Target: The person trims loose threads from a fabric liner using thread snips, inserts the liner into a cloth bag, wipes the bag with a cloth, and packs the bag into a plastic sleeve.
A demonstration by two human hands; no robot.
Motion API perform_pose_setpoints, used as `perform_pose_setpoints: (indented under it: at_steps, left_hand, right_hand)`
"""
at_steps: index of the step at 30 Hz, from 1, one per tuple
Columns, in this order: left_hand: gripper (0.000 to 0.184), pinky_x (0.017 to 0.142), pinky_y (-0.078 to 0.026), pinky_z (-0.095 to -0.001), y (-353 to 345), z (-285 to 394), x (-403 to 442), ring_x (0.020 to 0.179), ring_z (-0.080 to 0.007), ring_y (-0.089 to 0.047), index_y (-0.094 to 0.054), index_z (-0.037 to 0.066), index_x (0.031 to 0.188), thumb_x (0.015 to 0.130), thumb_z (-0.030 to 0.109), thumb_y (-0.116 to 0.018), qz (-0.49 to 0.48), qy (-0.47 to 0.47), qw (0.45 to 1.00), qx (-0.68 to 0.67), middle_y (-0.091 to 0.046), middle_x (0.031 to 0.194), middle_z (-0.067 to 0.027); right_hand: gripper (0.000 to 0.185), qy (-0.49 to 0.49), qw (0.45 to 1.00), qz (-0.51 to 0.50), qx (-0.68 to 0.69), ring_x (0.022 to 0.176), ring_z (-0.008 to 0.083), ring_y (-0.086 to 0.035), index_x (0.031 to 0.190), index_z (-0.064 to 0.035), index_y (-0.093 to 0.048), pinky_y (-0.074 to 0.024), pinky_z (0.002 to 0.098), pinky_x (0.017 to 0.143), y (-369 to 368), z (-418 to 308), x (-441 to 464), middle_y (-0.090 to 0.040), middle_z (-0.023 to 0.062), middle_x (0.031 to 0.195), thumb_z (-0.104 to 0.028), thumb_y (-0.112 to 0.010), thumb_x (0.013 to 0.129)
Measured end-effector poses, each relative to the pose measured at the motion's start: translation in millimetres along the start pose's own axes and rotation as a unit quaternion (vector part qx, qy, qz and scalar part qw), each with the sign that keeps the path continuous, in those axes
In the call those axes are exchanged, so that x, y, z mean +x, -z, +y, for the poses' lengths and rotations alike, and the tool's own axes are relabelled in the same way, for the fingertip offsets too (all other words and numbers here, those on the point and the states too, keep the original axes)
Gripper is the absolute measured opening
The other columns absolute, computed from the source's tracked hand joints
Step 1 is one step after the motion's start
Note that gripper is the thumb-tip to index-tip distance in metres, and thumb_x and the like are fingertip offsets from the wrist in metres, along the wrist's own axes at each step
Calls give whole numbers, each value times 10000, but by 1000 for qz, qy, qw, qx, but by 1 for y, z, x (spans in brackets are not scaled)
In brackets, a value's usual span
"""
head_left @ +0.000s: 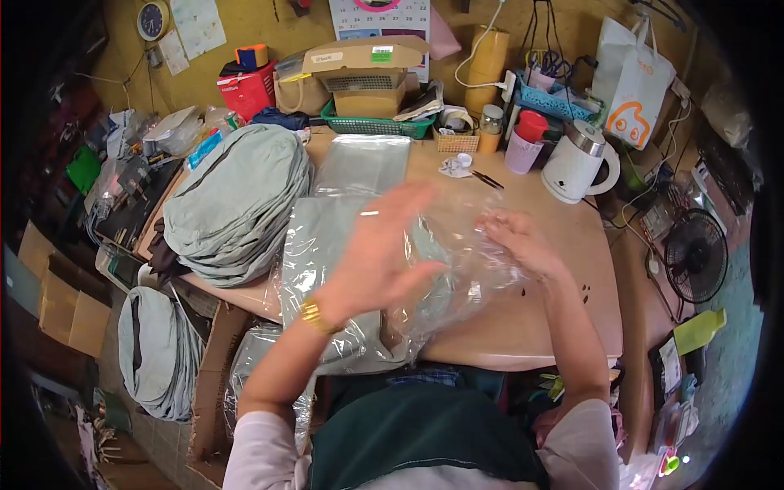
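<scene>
My left hand (pixel 377 255), a little smeared by motion and wearing a gold band at the wrist, is over the bagged cloth with its thumb apart from the fingers. It appears to hold nothing; whether it touches the plastic I cannot tell. Pinched in my right hand (pixel 523 243) is the loose side of a clear plastic bag (pixel 469 273). Pale grey-green folded cloth (pixel 314 245) lies under shiny plastic at the front of the table. Behind it rests a flat stack of clear plastic bags (pixel 363 163).
A tall pile of grey-green cloth (pixel 237 200) stands left on the table (pixel 563 327). Tweezers (pixel 487 180), a lilac cup (pixel 523 153) and a white kettle (pixel 576 163) are at the back right. An open cardboard box (pixel 214 384) stands below the left edge, beside more cloth (pixel 159 351).
</scene>
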State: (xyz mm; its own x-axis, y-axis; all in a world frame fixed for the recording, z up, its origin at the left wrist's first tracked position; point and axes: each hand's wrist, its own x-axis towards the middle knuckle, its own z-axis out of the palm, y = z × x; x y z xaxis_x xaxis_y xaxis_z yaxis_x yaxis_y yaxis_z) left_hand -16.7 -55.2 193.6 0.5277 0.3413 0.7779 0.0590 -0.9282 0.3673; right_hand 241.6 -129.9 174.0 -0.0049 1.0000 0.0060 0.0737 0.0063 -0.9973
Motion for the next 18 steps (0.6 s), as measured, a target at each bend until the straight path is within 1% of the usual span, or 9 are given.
perform_pose_setpoints:
  at_steps: [3,5,6,8,10,12,13,16,18]
  left_hand:
    - [509,1029,-371,-426,-35,5,36,1038,-302,-619,-626,75,1221,776,277,-767,-6,-63,996,62,-665,1063,-126]
    - [277,918,-417,-367,-22,-21,48,885,-254,-628,-697,74,1002,783,227,-772,-160,-67,980,97,-676,904,-61]
    - [106,818,-421,-346,-9,-22,57,729,-210,-603,-694,83,829,792,163,-753,-101,-107,984,104,-641,751,-10]
    - [124,802,-420,-348,21,-39,64,794,-200,-605,-673,96,837,789,173,-757,-99,-89,990,47,-623,735,-25]
    - [132,771,-418,-325,53,-45,64,833,-174,-577,-641,93,826,810,173,-745,-115,40,961,-249,-607,772,-17]
    - [146,752,-443,-290,87,-67,62,903,-135,-581,-623,71,833,835,154,-742,-136,132,861,-472,-630,902,-27]
    - [146,752,-443,-290,103,-75,62,903,-135,-581,-623,71,833,835,154,-742,-138,130,862,-470,-630,902,-27]
    - [176,784,-449,-272,137,-81,72,877,-134,-577,-616,58,828,827,152,-765,-208,125,878,-413,-607,852,-2]
    - [203,799,-452,-264,152,-74,81,880,-124,-581,-631,46,833,808,170,-790,-241,143,948,-152,-627,859,-3]
  right_hand:
    - [171,65,997,-25,33,884,84,-607,1024,-7,-648,-510,256,741,-12,-24,13,-659,35,969,-155,-628,941]
    - [171,49,999,-3,12,777,82,-604,1006,-12,-627,-516,250,650,13,-18,12,-657,49,923,-150,-667,914]
    - [193,31,999,14,-6,669,80,-600,988,-17,-606,-521,244,559,27,-11,10,-656,63,876,-146,-707,888]
    - [178,37,998,47,4,623,80,-588,967,-18,-607,-501,217,525,53,6,2,-655,85,911,-113,-718,865]
    - [170,44,996,78,14,578,80,-575,946,-20,-608,-481,190,491,72,22,-6,-654,106,946,-80,-729,843]
    - [88,74,989,44,121,575,53,-558,829,-34,-609,-437,155,452,86,34,-13,-629,129,1025,-16,-695,833]
    - [88,78,988,45,122,575,53,-558,829,-34,-609,-437,155,452,96,39,-17,-629,129,1025,-16,-695,833]
    - [56,75,984,-118,113,627,53,-563,866,-25,-663,-451,158,483,114,38,-22,-594,122,1068,-11,-683,816]
    - [184,-20,985,-157,-66,808,70,-575,975,-29,-699,-478,177,536,117,22,-25,-583,69,1125,11,-619,814]
